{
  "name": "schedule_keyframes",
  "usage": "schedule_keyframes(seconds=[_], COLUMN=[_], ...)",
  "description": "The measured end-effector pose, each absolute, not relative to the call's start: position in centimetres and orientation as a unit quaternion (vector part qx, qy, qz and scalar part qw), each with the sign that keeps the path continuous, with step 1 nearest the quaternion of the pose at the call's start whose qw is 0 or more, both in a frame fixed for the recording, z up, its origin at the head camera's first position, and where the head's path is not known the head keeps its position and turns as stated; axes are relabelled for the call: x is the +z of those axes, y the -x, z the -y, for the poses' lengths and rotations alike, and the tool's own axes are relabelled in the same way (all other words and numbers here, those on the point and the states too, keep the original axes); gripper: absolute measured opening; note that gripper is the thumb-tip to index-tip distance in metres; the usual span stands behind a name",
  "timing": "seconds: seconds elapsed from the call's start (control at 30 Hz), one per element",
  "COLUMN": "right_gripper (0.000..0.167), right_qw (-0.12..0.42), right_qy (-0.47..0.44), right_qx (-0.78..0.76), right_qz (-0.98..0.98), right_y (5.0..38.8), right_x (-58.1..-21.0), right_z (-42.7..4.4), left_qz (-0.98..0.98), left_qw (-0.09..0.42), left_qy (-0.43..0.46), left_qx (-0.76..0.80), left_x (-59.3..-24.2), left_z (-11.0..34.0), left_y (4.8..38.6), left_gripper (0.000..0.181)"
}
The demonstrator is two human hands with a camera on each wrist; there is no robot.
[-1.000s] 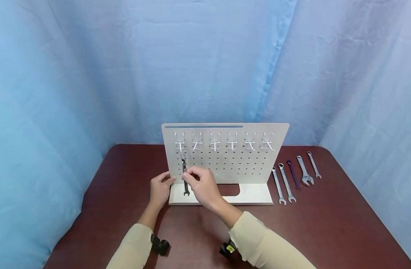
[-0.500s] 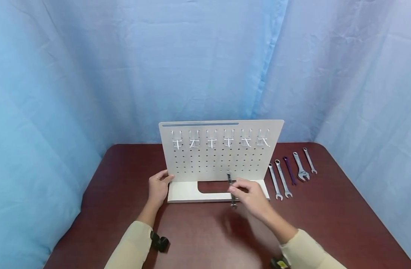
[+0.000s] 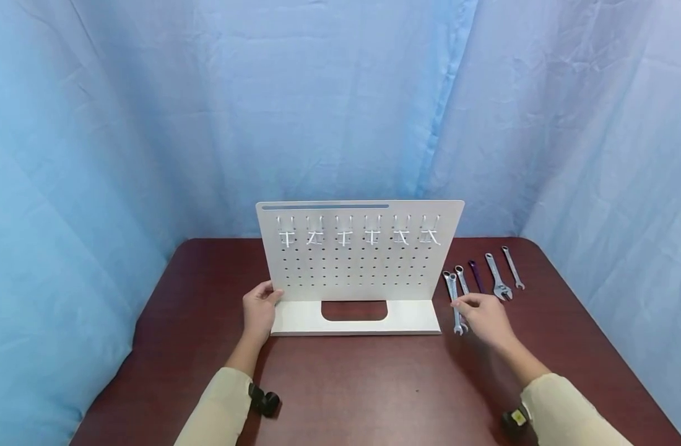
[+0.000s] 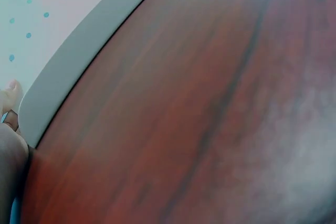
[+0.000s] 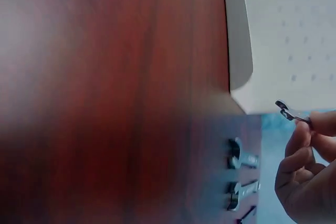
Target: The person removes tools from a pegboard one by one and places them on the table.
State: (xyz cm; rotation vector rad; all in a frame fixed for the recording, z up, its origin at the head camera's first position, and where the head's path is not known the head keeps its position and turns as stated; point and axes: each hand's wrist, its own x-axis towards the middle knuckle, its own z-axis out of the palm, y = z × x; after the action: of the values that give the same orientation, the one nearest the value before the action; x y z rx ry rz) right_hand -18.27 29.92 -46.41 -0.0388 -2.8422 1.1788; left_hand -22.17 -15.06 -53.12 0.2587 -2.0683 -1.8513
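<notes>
My right hand (image 3: 485, 316) pinches a silver combination wrench (image 3: 455, 313) between thumb and fingers, to the right of the white pegboard (image 3: 351, 272). In the right wrist view the wrench's open end (image 5: 283, 109) juts out from the fingertips. The held wrench partly covers the leftmost wrench (image 3: 446, 276) lying on the table. At the pegboard's left edge, my left hand (image 3: 259, 313) grips the board, thumb in front and the other fingers mostly hidden. Only a little of the left hand (image 4: 10, 140) shows in the left wrist view.
Several white hooks (image 3: 344, 236) line the pegboard's upper part. To its right lie another combination wrench (image 3: 461, 279), a purple wrench (image 3: 475, 272), an adjustable wrench (image 3: 497, 280) and a small wrench (image 3: 512, 269). Blue curtains (image 3: 340, 111) surround the dark red table (image 3: 363, 384).
My right hand has carried the wrench from in front of the pegboard's left side rightward to the row of wrenches. The left hand stays at the board's edge; the board appears slightly further left.
</notes>
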Motion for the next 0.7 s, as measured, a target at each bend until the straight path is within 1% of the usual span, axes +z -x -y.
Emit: schedule_keyframes(seconds=[0.13, 0.33, 0.43, 0.6, 0.7], right_gripper=[0.026, 0.019, 0.025, 0.032, 0.038], right_qw=[0.012, -0.021, -0.042, -0.057, -0.057], right_qy=[0.026, 0.005, -0.006, -0.02, -0.019], right_qx=[0.367, 0.301, 0.278, 0.257, 0.239], right_qz=[0.93, 0.954, 0.96, 0.965, 0.969], right_y=[20.7, 23.3, 23.8, 23.7, 23.6], right_x=[-47.2, -48.1, -48.5, -48.6, -48.6], right_z=[-30.7, -30.6, -30.4, -30.0, -29.6], left_qz=[0.726, 0.726, 0.727, 0.725, 0.721], left_qw=[0.176, 0.171, 0.164, 0.16, 0.172], left_qy=[-0.089, -0.092, -0.091, -0.087, -0.08], left_qx=[-0.658, -0.659, -0.66, -0.664, -0.667], left_x=[-53.1, -53.2, -52.7, -52.7, -53.3], left_z=[15.0, 14.6, 14.4, 14.5, 14.8], left_y=[22.3, 22.4, 22.0, 22.1, 22.4], left_gripper=[0.015, 0.011, 0.012, 0.014, 0.014])
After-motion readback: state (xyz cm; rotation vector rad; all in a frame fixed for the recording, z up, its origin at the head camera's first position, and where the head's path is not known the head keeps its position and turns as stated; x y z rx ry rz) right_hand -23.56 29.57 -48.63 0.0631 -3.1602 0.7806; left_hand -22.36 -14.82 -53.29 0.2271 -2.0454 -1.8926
